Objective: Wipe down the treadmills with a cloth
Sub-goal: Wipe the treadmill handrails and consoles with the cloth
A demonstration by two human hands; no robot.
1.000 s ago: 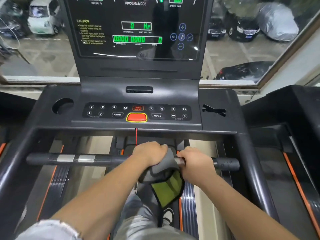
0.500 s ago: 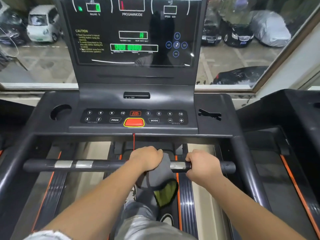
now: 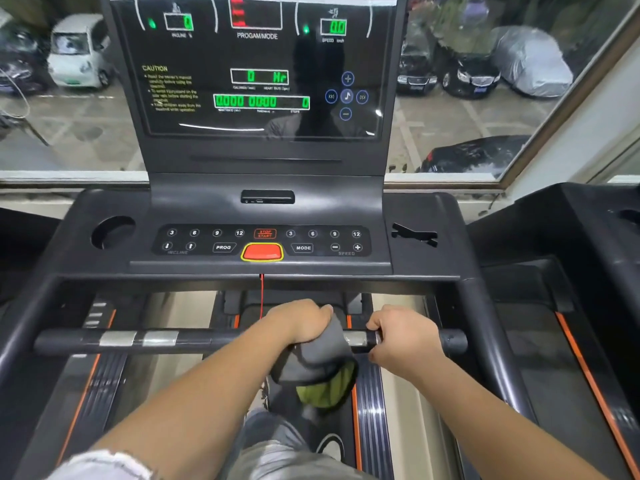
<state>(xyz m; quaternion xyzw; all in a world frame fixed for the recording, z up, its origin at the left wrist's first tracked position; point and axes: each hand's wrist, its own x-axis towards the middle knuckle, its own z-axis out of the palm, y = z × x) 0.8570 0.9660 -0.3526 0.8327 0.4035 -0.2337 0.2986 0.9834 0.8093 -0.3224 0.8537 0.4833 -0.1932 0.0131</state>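
Grips the cloth point(image 3: 322, 362) with the left hand point(image 3: 301, 322), fingers curled over it and round the handlebar point(image 3: 194, 339), low in the centre of the frame. Clenches the right hand point(image 3: 405, 336) on the bare bar just to the right, apart from the cloth, with a silver sensor plate point(image 3: 356, 338) between them.

Looks like mid-wipe on the bar. To do it well: keep the wrap snug round the tube, slide sideways in long overlapping strokes, and twist to reach the underside. Move the steadying hand off before covering that end. Keep the loose tail away from the red safety cord point(image 3: 262, 292) above.

Bar's long axis: level, left to right across the frame. Cloth: crosswise to it, tail pointing toward the bottom edge, green face lowest.
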